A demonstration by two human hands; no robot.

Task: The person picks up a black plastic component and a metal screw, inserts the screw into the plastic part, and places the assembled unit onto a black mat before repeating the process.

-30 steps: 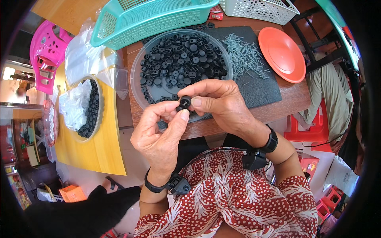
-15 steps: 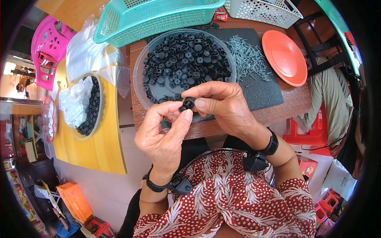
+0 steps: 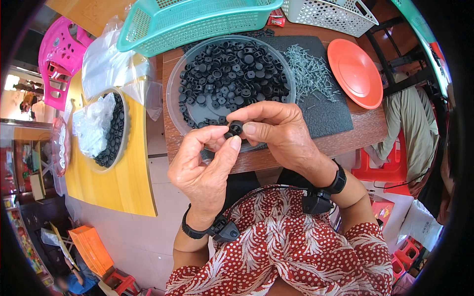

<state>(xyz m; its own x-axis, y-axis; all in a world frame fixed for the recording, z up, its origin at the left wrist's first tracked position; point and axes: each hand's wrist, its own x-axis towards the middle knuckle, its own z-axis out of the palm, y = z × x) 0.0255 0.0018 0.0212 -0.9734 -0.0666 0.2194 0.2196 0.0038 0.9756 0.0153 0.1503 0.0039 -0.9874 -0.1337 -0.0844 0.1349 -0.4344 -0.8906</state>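
In front of me, over the near rim of a clear round tub [image 3: 174, 114], my two hands meet at the fingertips. My right hand [image 3: 286, 133] pinches a round black plastic cap [image 3: 236, 128], its hollow side partly showing. Thumb and forefinger of my left hand [image 3: 201, 170] close on a small black plastic piece [image 3: 228, 134] against the cap's left side; fingers cover most of it. Whether the two pieces are joined, I cannot tell. Loose black plastic caps and small pieces [image 3: 232, 74] fill much of the tub behind my fingers.
Silvery screws [image 3: 308, 69] lie heaped on a dark foam mat [image 3: 331, 116], beside an orange-red plate [image 3: 355, 74]. Green [image 3: 197, 34] and white baskets [image 3: 331, 18] stand behind. Leftward, a yellow table [image 3: 133, 182] bears another tub [image 3: 124, 133] of black parts under a plastic bag.
The black cap has turned slightly between my fingertips, so its hollow side faces me more. Both hands otherwise stay in nearly the same place.
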